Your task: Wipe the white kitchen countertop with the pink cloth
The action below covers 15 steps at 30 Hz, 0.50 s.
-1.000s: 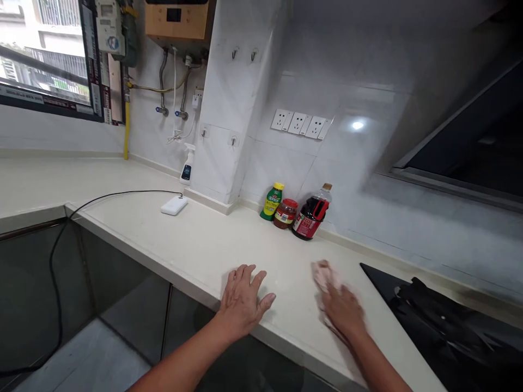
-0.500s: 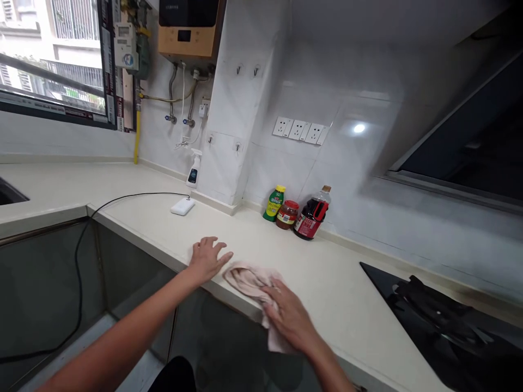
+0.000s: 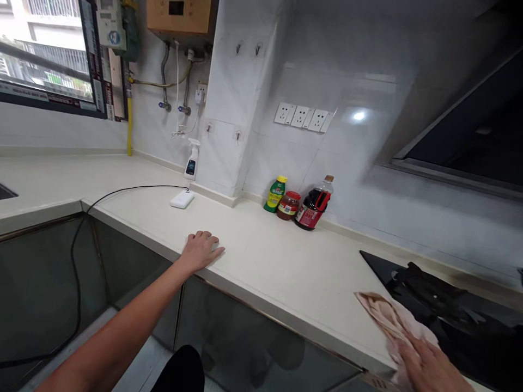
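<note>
My right hand is on a crumpled pale pink cloth, gripping it at the lower right of the view. The cloth lies over the front of the countertop, beside the left edge of the black gas stove. Part of the hand runs out of the frame at the bottom. My left hand rests on the counter near its front edge, fingers spread and holding nothing. Behind it lies a white power bank with a black cable attached.
Against the wall stand a green bottle with a yellow cap, a red-lidded jar and a dark sauce bottle. A spray bottle stands in the corner. The black cable hangs over the counter edge. A sink shows at far left.
My right hand has carried the cloth along the counter to the right, from beside my left hand to the stove's edge. My left hand has settled flat on the counter. The view has tilted slightly down.
</note>
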Each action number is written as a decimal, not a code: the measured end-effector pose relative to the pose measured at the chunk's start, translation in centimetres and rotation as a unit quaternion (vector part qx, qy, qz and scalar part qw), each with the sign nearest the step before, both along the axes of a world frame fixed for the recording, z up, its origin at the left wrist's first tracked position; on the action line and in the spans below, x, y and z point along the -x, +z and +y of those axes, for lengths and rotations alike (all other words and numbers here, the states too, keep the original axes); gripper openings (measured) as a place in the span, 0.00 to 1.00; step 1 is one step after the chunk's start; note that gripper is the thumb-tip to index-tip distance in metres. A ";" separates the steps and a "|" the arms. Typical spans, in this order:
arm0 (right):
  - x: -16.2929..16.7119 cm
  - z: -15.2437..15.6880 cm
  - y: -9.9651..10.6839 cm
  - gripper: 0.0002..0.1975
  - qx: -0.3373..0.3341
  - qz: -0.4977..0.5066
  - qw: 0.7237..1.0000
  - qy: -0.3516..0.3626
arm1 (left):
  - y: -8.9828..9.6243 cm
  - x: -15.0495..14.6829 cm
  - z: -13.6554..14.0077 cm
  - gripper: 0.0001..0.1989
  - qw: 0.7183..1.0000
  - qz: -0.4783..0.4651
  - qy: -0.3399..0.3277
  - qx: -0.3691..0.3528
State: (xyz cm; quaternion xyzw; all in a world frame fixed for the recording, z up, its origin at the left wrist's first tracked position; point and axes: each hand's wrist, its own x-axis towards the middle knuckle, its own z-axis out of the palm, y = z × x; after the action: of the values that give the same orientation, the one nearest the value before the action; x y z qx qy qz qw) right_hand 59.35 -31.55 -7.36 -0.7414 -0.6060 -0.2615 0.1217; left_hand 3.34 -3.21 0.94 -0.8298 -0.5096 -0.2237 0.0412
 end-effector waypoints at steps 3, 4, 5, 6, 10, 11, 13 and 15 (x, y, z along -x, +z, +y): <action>7.4 3.1 0.6 0.28 -0.003 0.000 0.998 -0.060 | 0.2 0.1 -0.3 0.22 0.999 -0.033 0.001 0.018; 10.2 4.2 0.9 0.28 -0.012 0.005 0.998 -0.054 | 0.3 0.2 -0.3 0.22 0.999 -0.041 0.004 0.022; 12.9 5.3 1.2 0.27 -0.024 0.011 0.999 -0.035 | 0.4 0.3 -0.4 0.22 0.998 -0.049 0.006 0.025; 15.5 6.3 1.5 0.27 -0.037 0.014 0.999 0.000 | 0.5 0.3 -0.4 0.22 0.998 -0.057 0.007 0.028; 24.2 9.1 2.4 0.22 -0.080 0.040 0.984 0.153 | 0.8 0.1 -0.8 0.23 0.993 -0.101 -0.002 0.062; 25.8 9.5 2.5 0.20 -0.084 0.055 0.977 0.187 | 0.9 -0.1 -1.1 0.24 0.989 -0.121 -0.009 0.080; 28.0 9.7 2.5 0.21 -0.076 0.098 0.961 0.246 | 0.9 -1.0 -2.1 0.27 0.977 -0.171 -0.042 0.121; 28.8 9.6 2.3 0.26 -0.062 0.155 0.945 0.283 | 0.9 -2.5 -3.4 0.30 0.959 -0.215 -0.095 0.157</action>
State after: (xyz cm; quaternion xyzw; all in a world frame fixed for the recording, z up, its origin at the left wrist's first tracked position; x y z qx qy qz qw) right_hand 30.55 -21.98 -5.10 -0.5620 -0.7470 -0.1352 0.3283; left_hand 5.85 -6.59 1.82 -0.8028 -0.4543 -0.3167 -0.2211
